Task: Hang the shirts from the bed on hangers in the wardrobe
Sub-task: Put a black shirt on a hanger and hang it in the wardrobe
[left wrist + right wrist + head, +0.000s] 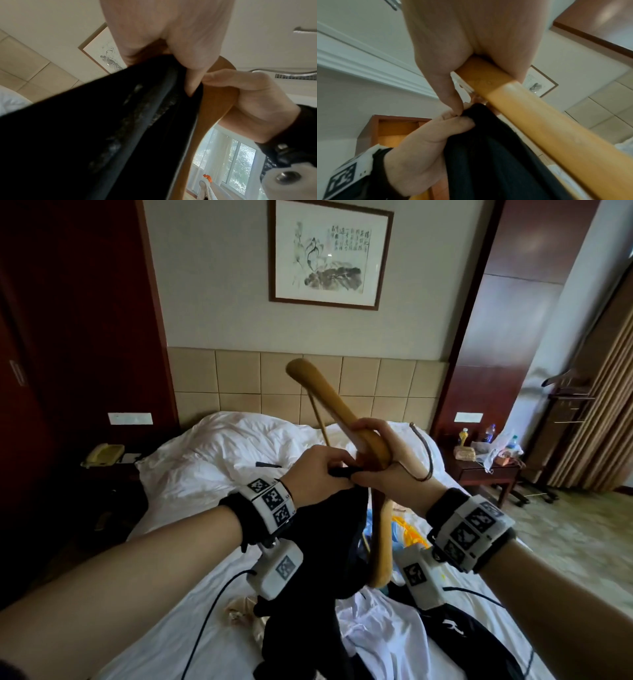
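Above the bed (191, 481), our right hand (387, 470) grips the smooth curved wooden hanger (329, 395), pointing to eleven o'clock; our left hand (318, 470) pinches the limp black shirt (329, 542).

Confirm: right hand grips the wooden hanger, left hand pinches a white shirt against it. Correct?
Not quite. The shirt that the left hand pinches is black, not white, as the head view shows. The right hand does grip the wooden hanger.

Both forearms reach forward, bare, with marker bands at the 2 wrists. The left hand (318, 470) pinches dark cloth, fingers curled. The right hand (387, 463) wraps a wooden bar (thumb touching the left fingertips), knuckles raised.
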`<state>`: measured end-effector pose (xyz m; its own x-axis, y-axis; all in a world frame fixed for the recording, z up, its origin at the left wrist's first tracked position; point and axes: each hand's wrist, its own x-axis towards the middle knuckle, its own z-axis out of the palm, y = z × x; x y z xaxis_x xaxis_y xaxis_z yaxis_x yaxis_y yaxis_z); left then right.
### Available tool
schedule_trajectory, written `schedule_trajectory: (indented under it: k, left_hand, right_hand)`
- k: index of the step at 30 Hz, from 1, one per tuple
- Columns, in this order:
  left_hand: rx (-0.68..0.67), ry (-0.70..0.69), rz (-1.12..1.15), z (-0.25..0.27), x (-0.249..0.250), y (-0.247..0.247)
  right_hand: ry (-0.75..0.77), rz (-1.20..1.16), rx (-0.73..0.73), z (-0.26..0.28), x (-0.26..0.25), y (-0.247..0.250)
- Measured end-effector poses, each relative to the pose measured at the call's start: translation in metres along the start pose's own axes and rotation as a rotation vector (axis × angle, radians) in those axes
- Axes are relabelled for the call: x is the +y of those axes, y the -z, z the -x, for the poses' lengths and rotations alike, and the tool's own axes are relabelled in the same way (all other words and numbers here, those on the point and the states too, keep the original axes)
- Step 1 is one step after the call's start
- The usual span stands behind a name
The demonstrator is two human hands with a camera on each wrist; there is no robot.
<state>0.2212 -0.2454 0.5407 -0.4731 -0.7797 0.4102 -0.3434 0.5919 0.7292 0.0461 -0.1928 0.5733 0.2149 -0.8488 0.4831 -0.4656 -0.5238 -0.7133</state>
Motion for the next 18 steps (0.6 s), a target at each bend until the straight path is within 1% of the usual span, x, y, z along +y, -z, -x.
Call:
schedule_trajectory:
  k: [1, 3, 5, 7, 9, 10, 11, 13, 14, 15, 16, 18]
  left_hand:
    - [0.004, -0.001, -0.008, 0.000, 0.001, 0.001]
    - [0.015, 0.008, -0.023, 0.002, 0.001, 0.004]
    - [0.033, 0.035, -0.001, 0.005, -0.003, 0.008]
    - [0.065, 0.049, -0.006, 0.008, -0.008, 0.014]
    - [0.084, 0.058, -0.033, 0.009, -0.012, 0.025]
    - [0.057, 0.076, -0.067, 0.010, -0.014, 0.033]
    - [-0.013, 0.104, -0.117, 0.011, -0.017, 0.042]
    - [-0.266, 0.185, -0.291, 0.019, -0.027, 0.061]
    - [-0.397, 0.221, -0.383, 0.026, -0.036, 0.070]
    - [-0.499, 0.253, -0.454, 0.033, -0.045, 0.078]
    - [-0.570, 0.282, -0.498, 0.042, -0.053, 0.085]
    - [-0.648, 0.300, -0.580, 0.053, -0.063, 0.095]
  right_hand:
    - [-0.040, -0.079, -0.021, 0.000, 0.004, -0.004]
    - [-0.085, -0.135, -0.042, -0.002, 0.012, -0.009]
    - [-0.087, -0.127, -0.090, -0.004, 0.017, -0.013]
    - [-0.106, -0.135, -0.170, -0.005, 0.021, -0.016]
    - [-0.088, -0.057, -0.188, -0.004, 0.026, -0.019]
    - [-0.078, -0.013, -0.186, -0.004, 0.030, -0.019]
    - [-0.068, 0.014, -0.188, -0.004, 0.033, -0.019]
    - [-0.061, 0.020, -0.188, -0.003, 0.037, -0.014]
    - [-0.064, 0.032, -0.162, -0.003, 0.040, -0.011]
    - [-0.071, 0.054, -0.122, -0.002, 0.042, -0.008]
    - [-0.076, 0.079, -0.080, -0.001, 0.046, -0.004]
    - [-0.101, 0.110, -0.039, 0.000, 0.055, 0.003]
